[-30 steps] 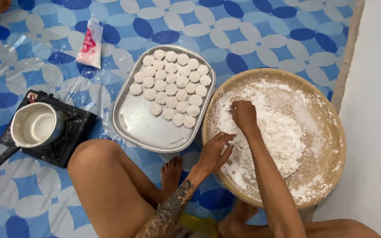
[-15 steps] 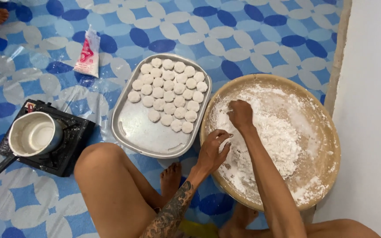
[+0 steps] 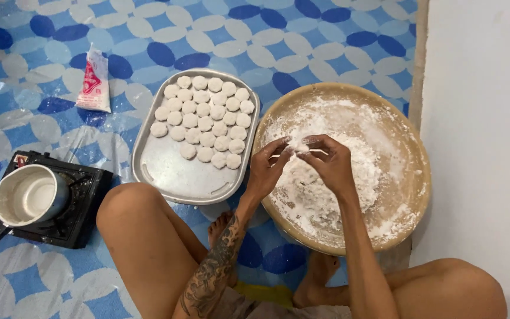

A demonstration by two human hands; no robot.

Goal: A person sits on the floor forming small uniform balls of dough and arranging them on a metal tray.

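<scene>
Round wooden tray (image 3: pixel 411 195), dusted all over with white flour (image 3: pixel 326 177), set on the blue-and-white patterned floor mat (image 3: pixel 219 29) at the right, just beside the pale wall (image 3: pixel 479 118). Heaped flour mostly in the tray's middle and left half, thinner smears toward the rim. Left of it, touching or nearly touching its edge, a rectangular metal tray (image 3: pixel 166 177) with rows of small white dough discs (image 3: pixel 205 121) filling its upper part; lower part bare metal. Further left, a black portable stove (image 3: pixel 84 201) carrying a small pot (image 3: pixel 30 195) with a pale inside and a dark handle pointing down-left. Above the stove, well apart from it, a small white-and-red plastic packet (image 3: pixel 94 82) lying flat on the mat. Bare knees at the bottom, one below the metal tray, one at the lower right corner.

Over the middle of the floured tray, both hands raised close together, fingertips meeting. Left hand (image 3: pixel 270 168), forearm tattooed, with fingers curled inward and tips pinched toward the right hand. Right hand (image 3: pixel 329 162) likewise curled, thumb and fingers pinched together. Between the fingertips, a small white piece of dough (image 3: pixel 298 143), gripped from both sides, floury and hard to tell from the flour behind it.
</scene>
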